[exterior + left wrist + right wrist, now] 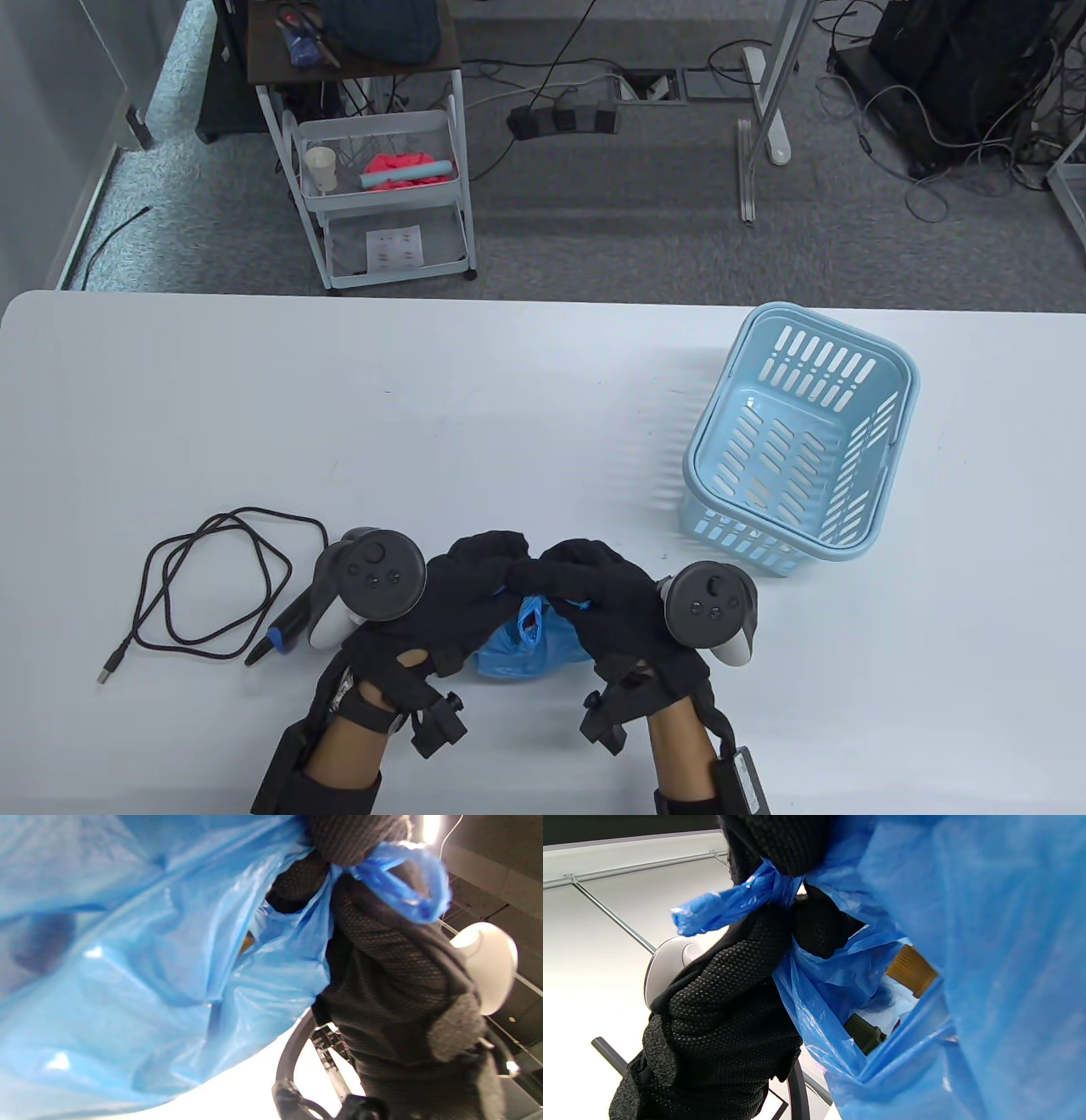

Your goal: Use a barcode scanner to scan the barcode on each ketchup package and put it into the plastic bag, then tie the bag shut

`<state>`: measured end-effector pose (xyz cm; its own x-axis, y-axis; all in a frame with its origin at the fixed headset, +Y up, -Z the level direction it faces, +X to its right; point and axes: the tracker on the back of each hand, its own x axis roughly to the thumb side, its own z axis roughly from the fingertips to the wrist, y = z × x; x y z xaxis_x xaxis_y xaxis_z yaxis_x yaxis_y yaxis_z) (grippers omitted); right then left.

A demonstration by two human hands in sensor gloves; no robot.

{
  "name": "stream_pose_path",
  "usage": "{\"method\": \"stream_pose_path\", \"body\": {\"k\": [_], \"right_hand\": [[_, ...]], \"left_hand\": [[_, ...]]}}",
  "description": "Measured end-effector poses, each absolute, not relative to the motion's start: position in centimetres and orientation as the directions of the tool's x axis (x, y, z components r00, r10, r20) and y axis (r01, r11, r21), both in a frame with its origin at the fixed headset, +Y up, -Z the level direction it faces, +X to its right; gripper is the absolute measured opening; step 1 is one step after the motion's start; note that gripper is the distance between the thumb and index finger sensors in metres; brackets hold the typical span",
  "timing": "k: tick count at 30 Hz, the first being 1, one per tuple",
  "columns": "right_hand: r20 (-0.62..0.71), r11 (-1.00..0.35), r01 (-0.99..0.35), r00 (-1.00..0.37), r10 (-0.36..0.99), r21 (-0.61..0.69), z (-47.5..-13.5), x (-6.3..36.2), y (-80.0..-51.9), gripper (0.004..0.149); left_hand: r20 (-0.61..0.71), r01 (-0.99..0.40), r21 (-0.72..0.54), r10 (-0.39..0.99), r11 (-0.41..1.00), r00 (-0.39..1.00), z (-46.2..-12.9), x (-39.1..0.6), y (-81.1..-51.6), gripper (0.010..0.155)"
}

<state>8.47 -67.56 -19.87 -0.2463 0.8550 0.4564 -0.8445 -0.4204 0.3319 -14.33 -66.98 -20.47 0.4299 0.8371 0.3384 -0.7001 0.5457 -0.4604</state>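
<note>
A blue plastic bag (522,645) lies at the table's front edge between my two hands. My left hand (488,564) and right hand (577,569) meet over its top, each pinching a twisted bag handle (725,906). In the left wrist view the other handle loop (398,887) wraps over the right glove (394,984). Through the bag's mouth the right wrist view shows packages inside, one with a tan ribbed cap (912,969), one with a dark cap (865,1033). The barcode scanner (293,624) lies on the table left of my left hand.
The scanner's black cable (212,586) coils at the front left and ends in a USB plug (109,671). A light blue slotted basket (891,424) stands at the right. A white cart (382,195) stands on the floor beyond the table.
</note>
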Motion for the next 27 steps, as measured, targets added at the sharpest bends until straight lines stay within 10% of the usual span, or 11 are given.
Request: {"method": "stream_pose_path", "body": {"k": [13, 27], "right_hand": [[0.496, -0.510, -0.832, -0.356, 0.792, 0.218, -19.4, 8.0, -67.1, 0.040], [0.463, -0.441, -0.873, -0.310, 0.831, 0.207, -19.4, 8.8, -67.0, 0.043]], "left_hand": [[0.312, -0.739, -0.495, 0.888, 0.456, 0.339, -20.6, -14.7, -67.5, 0.077], [0.442, -0.598, -0.094, 0.572, 0.796, 0.691, -18.8, -12.9, -65.8, 0.045]]}}
